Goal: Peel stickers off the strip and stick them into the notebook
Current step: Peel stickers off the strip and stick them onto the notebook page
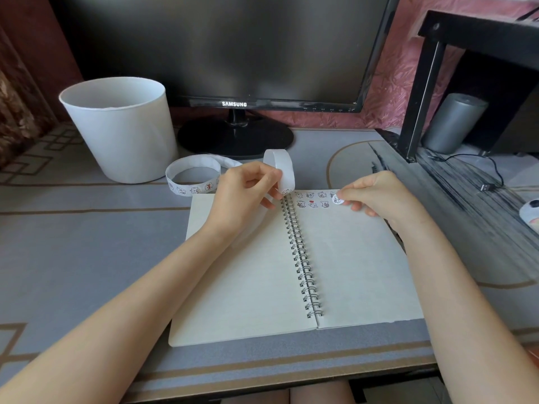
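**Sticker sitting at your right fingertips, right at the end of the lower row**

Your right hand (376, 196) is pinching a small round sticker (338, 199) between thumb and fingertips, holding it over the far corner of the notebook (350, 258)'s right page. Whether it is already touching the paper is not clear. The stuck stickers (310, 199) are running in two short rows from the spiral binding toward that hand. The lower row is ending just inboard of your fingertips, so the free spot is lying almost directly under the sticker you are carrying. Your right hand is the nearer one, so the placing looks like its job.

Your left hand (245, 193) is gripping the strip (284, 170) just beyond the top of the spiral. The strip's loose end is curling up above your fingers, and the rest is trailing away outboard of that hand toward the white bin (122, 129).
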